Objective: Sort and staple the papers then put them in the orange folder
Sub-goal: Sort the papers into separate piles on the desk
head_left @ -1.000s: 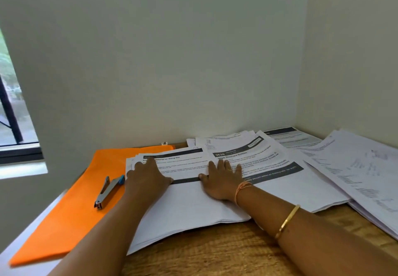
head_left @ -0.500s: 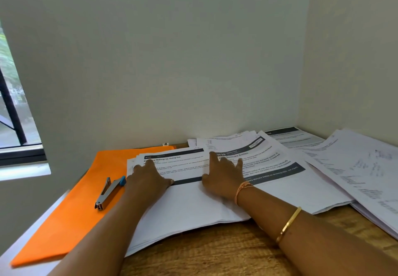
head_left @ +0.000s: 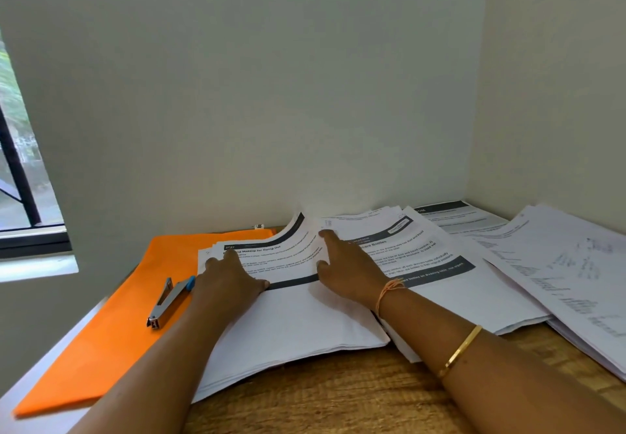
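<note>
Left hand (head_left: pixel 227 281) and right hand (head_left: pixel 352 274), fingers (head_left: pixel 328 237) straight, on papers (head_left: pixel 298 325); stapler (head_left: pixel 169 301) atop orange folder (head_left: pixel 111 342).

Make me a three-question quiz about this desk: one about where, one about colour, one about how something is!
1. Where is the stapler? A. on the windowsill B. on the orange folder C. under the papers
2. What colour is the bangle? A. gold B. green C. purple
3. How is the far corner of the top sheet? A. torn off B. flat C. curled up
Answers: B, it lies on the folder; A, it shines gold; C, it curls upward beside the right hand.
</note>
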A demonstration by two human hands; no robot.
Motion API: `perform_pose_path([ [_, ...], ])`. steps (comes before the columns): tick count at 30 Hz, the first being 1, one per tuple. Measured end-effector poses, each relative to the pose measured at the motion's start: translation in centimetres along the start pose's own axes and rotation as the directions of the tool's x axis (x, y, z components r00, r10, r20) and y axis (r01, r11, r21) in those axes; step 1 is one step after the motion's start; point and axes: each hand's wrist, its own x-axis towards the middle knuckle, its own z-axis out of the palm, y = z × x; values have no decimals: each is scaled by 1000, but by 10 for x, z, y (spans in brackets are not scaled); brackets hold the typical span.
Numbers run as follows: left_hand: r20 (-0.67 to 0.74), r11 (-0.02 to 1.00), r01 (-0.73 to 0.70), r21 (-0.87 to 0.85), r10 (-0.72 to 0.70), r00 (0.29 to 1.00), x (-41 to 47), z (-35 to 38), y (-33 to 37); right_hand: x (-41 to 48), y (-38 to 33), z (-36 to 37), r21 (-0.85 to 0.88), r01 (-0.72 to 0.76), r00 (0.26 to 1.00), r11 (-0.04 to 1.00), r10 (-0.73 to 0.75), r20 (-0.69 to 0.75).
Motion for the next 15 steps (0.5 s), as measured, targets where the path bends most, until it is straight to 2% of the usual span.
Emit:
perform_pose_path([
  [5, -8, 1000, 15, 15, -15, 1000, 1, 1, -1, -3, -3, 10, -266, 108, 978, 958, -54, 202],
  [8, -8, 1000, 6, 26, -6, 1000, 1, 1, 0, -2, -6, 10, -324, 131, 988, 937, -94, 125],
  [10, -6, 1000, 5, 26, -5, 1000, -1, 0, 0, -1, -6, 6, -231, 93, 996, 968, -89, 30],
  [12, -4, 1000, 4, 25, -4, 1000, -1, -2, 0, -2, -4, 1, -16, 22, 1000, 1000, -23, -20],
  [15, -16, 1000, 6, 6, -6, 1000, 1, -3, -2, 4, 2, -5, 263, -128, 989, 956, 142, -33],
])
